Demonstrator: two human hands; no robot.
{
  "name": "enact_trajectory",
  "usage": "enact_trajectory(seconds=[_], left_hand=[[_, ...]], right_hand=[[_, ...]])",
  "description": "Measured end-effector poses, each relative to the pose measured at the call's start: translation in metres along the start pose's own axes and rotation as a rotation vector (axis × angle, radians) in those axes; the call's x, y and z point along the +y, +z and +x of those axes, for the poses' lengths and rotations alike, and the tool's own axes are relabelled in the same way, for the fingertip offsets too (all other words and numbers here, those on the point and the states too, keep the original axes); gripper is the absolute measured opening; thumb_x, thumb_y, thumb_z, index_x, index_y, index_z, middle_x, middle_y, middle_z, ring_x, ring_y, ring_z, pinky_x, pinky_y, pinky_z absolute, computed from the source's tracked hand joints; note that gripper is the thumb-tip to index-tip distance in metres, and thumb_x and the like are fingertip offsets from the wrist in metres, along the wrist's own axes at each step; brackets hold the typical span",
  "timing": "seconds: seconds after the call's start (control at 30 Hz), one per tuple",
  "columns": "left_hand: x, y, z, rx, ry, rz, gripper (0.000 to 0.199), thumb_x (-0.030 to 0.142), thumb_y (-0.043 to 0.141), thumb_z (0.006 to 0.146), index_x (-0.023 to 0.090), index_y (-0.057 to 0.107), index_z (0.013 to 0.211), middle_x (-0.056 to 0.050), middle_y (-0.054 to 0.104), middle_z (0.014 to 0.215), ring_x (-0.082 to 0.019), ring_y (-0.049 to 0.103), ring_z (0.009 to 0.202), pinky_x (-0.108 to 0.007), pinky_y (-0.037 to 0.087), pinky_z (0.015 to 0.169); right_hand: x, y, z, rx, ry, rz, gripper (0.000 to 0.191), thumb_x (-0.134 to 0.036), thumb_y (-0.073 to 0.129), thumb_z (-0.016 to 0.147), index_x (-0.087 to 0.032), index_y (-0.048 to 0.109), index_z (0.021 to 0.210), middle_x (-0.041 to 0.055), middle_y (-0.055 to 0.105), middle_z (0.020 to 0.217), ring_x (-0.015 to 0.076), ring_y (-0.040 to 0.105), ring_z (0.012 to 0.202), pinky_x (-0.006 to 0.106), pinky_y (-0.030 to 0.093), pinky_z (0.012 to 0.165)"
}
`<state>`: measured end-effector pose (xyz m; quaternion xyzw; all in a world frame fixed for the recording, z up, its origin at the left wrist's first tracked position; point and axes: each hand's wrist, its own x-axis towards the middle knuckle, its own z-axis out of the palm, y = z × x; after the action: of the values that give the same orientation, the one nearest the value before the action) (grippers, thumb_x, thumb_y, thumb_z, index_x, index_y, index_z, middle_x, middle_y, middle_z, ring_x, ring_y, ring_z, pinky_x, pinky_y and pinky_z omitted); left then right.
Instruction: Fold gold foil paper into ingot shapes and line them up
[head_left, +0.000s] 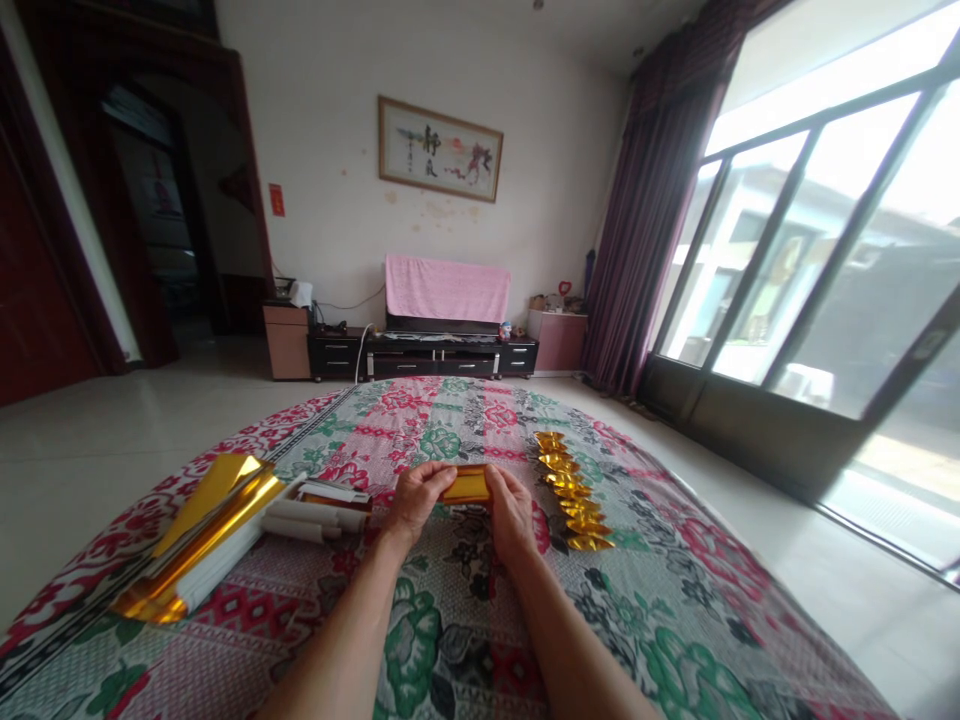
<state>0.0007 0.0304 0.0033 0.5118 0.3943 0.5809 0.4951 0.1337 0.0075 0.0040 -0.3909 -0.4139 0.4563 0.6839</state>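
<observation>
A small rolled or folded piece of gold foil paper [466,486] is stretched between my two hands above the patterned cloth. My left hand [418,497] pinches its left end, and my right hand [513,508] pinches the right end. To the right of my hands, several folded gold paper pieces with pointed ends [574,492] lie in a slanting row. On the left rests a stack of gold foil sheets [217,535], partly curled and white underneath. White paper rolls [307,520] sit beside the stack, nearer my left hand.
The round table wears a red, green and grey flowered cloth [630,610]. Beyond it stands a low black cabinet [427,362] with a pink towel [448,287] draped over something on top. Purple curtains [637,220] and glazed doors [795,270] are at the right.
</observation>
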Motion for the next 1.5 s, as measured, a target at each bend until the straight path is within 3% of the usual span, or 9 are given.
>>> enact_trajectory(seconds=[0.8, 1.0, 1.13, 1.23, 1.5], left_hand=[[-0.001, 0.001, 0.0, -0.005, 0.018, -0.007, 0.024, 0.036, 0.065, 0.066, 0.014, 0.068, 0.075, 0.001, 0.062, 0.062, -0.011, 0.052, 0.06, -0.022, 0.042, 0.059], [-0.001, 0.0, 0.0, 0.01, 0.04, 0.059, 0.026, 0.037, 0.061, 0.068, 0.014, 0.068, 0.078, 0.002, 0.06, 0.061, -0.011, 0.051, 0.058, -0.021, 0.04, 0.057], [-0.002, -0.001, 0.003, 0.107, 0.085, 0.337, 0.022, 0.034, 0.055, 0.071, 0.016, 0.067, 0.069, 0.001, 0.059, 0.059, -0.012, 0.052, 0.059, -0.022, 0.04, 0.058], [-0.005, 0.0, 0.005, 0.185, 0.198, 0.636, 0.018, 0.027, 0.054, 0.07, 0.018, 0.066, 0.061, -0.001, 0.063, 0.069, -0.013, 0.056, 0.069, -0.023, 0.041, 0.067], [-0.02, 0.002, 0.007, 0.182, 0.325, 1.107, 0.017, 0.018, 0.052, 0.071, 0.017, 0.065, 0.06, -0.005, 0.063, 0.074, -0.015, 0.055, 0.076, -0.025, 0.039, 0.075]], right_hand=[[0.007, -0.002, 0.004, 0.025, -0.046, -0.068, 0.036, -0.049, 0.059, 0.068, -0.014, 0.066, 0.075, -0.0015, 0.058, 0.062, 0.0131, 0.051, 0.061, 0.022, 0.041, 0.058], [0.004, 0.0, 0.002, 0.036, -0.107, -0.21, 0.041, -0.05, 0.053, 0.072, -0.012, 0.068, 0.08, 0.001, 0.062, 0.066, 0.0145, 0.054, 0.062, 0.023, 0.042, 0.058], [-0.003, 0.003, -0.003, 0.155, -0.22, -0.599, 0.036, -0.043, 0.05, 0.075, -0.014, 0.071, 0.08, 0.0027, 0.065, 0.069, 0.0166, 0.056, 0.067, 0.024, 0.041, 0.064], [-0.005, 0.001, -0.002, 0.194, -0.253, -0.871, 0.031, -0.035, 0.047, 0.076, -0.018, 0.072, 0.077, 0.0032, 0.066, 0.073, 0.0167, 0.058, 0.071, 0.024, 0.039, 0.069], [0.0, -0.004, -0.001, 0.104, -0.254, -1.267, 0.027, -0.025, 0.046, 0.078, -0.022, 0.072, 0.071, 0.0034, 0.066, 0.079, 0.0139, 0.056, 0.074, 0.022, 0.036, 0.07]])
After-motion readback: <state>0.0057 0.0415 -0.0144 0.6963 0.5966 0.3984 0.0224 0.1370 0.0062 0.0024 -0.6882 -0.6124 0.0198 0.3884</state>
